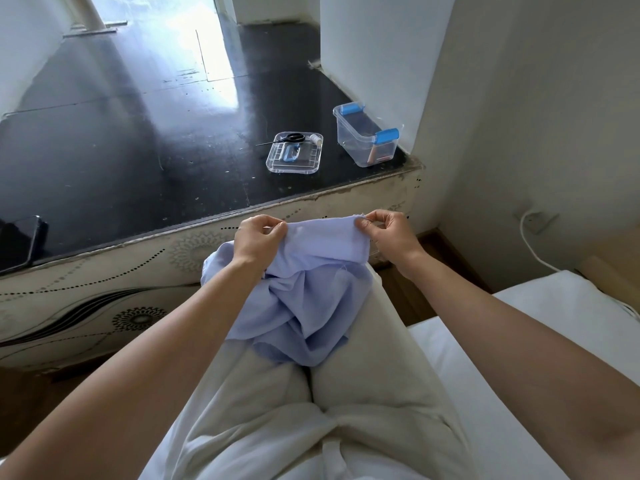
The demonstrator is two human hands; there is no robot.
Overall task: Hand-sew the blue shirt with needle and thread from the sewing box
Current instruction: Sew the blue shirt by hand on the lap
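Shirt (311, 299) heaped on your lap, its raw top edge lifted and stretched between both hands, just short of the worktop's (138, 133) near edge. Left hand (258, 237): thumb and curled fingers pinch the left end of that edge. Right hand (384, 230): same pinch at the right end, where frayed threads stick out. No needle made out in either hand, and it is too fine to tell whether one sits in the cloth.

Step in hand, as I read it: finding and flattening the stretch to be sewn. Keep the edge taut but not strained, since it frays. Turn the raw edge under evenly before any stitch. Keep one hand pinching the fold while the other goes for tools, or the heap may slide off your knee.

Kit lies well apart from you, toward the far right corner of the worktop. The clear box (367, 136) stands beside the wall. Its lid (294, 171) lies just left of it, carrying scissors (291, 137) and a white spool (316, 138). Scissor tips overhang the lid's left rim, so approach from the right.

Room: an open stretch of worktop runs from the lid to the near edge, good for a straight reach. Phone (20, 240) lies at the near left edge. Bed (519, 323) is under you and to your right. Cable (530, 244) hangs by the right wall, so mind that elbow.
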